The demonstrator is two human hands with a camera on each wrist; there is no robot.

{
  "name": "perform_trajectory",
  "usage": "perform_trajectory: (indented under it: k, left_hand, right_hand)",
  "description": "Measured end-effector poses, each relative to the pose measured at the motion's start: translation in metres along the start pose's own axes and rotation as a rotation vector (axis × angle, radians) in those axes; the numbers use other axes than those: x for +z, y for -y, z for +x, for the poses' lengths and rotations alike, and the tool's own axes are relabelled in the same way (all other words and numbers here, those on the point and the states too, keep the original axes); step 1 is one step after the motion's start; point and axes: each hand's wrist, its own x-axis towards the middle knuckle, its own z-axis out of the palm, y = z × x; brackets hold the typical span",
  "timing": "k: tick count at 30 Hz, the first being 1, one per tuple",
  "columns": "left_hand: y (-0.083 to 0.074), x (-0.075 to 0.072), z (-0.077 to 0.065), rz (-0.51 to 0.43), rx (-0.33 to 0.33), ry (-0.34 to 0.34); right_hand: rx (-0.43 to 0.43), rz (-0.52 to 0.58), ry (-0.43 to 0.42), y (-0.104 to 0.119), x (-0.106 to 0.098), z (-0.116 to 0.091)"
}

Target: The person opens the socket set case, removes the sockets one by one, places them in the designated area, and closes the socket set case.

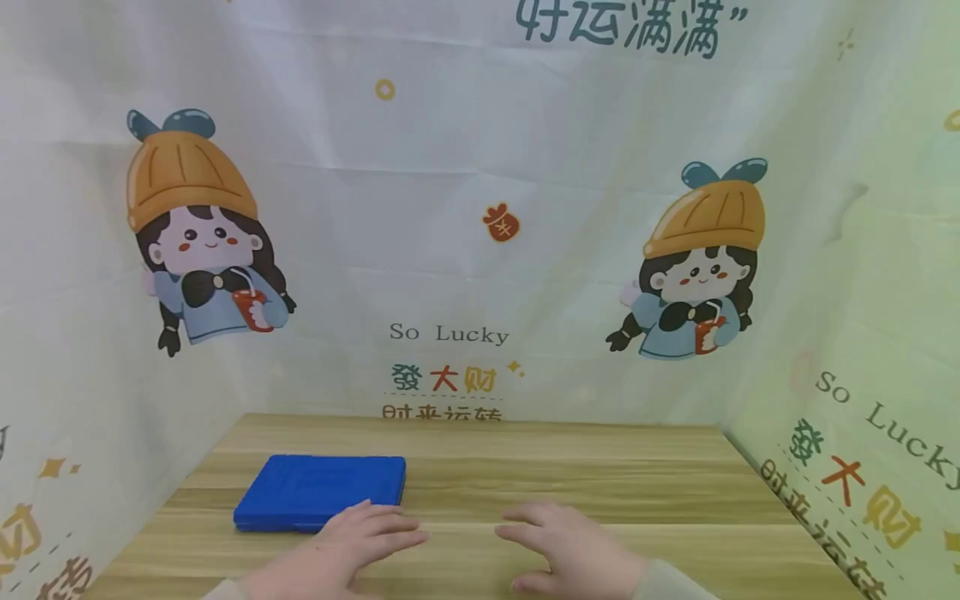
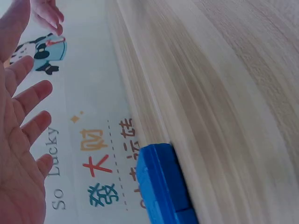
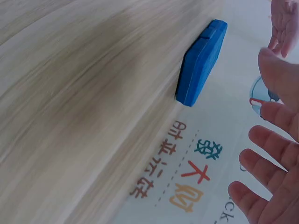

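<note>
A flat blue rectangular case [image 1: 320, 491] lies shut on the wooden table [image 1: 570, 475], left of centre. It shows edge-on in the left wrist view [image 2: 163, 186] and in the right wrist view [image 3: 201, 63]. My left hand [image 1: 360, 537] hovers palm down just in front of the case's near right corner, fingers straight and spread, holding nothing. My right hand [image 1: 570, 546] is beside it to the right, fingers also spread and empty. Spread fingers [image 2: 28, 121] and fingers [image 3: 266, 168] show in the wrist views.
A printed cloth backdrop [image 1: 480, 208] with cartoon girls and "So Lucky" lettering walls the table at the back and both sides. Bare wood stretches to the right of the case.
</note>
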Motion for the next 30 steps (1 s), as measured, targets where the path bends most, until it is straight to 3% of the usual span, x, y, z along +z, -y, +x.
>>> perform_trajectory:
  k: [7, 12, 16, 23, 30]
  left_hand:
    - [0.014, 0.011, -0.008, -0.122, -0.238, -0.056]
    - [0.028, 0.019, -0.014, -0.204, -0.346, -0.129]
    - [0.042, 0.023, -0.022, -0.195, -0.395, -0.243]
    - [0.067, 0.024, -0.037, -0.216, -0.621, -0.383]
    - [0.089, 0.024, -0.050, -0.131, -0.680, -0.460]
  right_hand:
    - [0.093, 0.046, -0.022, 0.007, 0.025, 0.030]
    - [0.148, 0.069, -0.041, 0.013, 0.038, 0.053]
    - [0.208, 0.123, -0.052, 0.019, 0.049, 0.069]
    - [0.382, 0.246, -0.079, 0.026, 0.070, 0.099]
    - [0.487, 0.355, -0.096, 0.031, 0.087, 0.124]
